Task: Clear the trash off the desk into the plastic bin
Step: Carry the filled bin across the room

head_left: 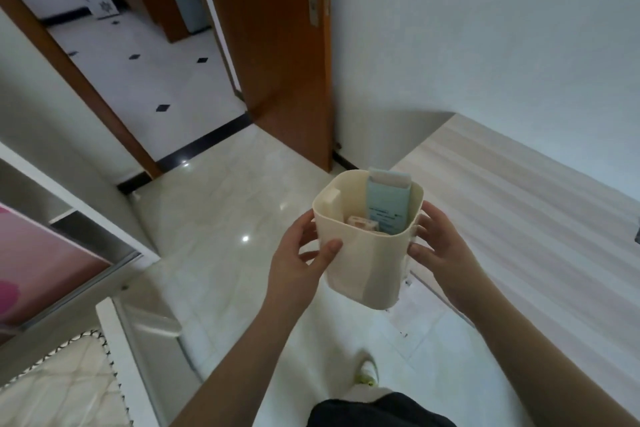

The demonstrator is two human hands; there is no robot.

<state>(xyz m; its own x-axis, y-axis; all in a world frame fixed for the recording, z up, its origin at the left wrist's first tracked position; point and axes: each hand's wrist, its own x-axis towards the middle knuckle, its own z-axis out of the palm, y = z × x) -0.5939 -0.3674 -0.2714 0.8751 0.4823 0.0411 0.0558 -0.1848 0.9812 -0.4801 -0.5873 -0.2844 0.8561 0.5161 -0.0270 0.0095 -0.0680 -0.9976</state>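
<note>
Above the floor (221, 218), beside the counter (519, 204), left hand (298, 253) and right hand (440, 243) grip the bin (363, 260) holding boxes (388, 204).

Cream bin (367, 260), pale-blue box (388, 204), striped desk (519, 191)

Both hands — left (300, 255), right (439, 246) — grip bin (367, 263).
</note>
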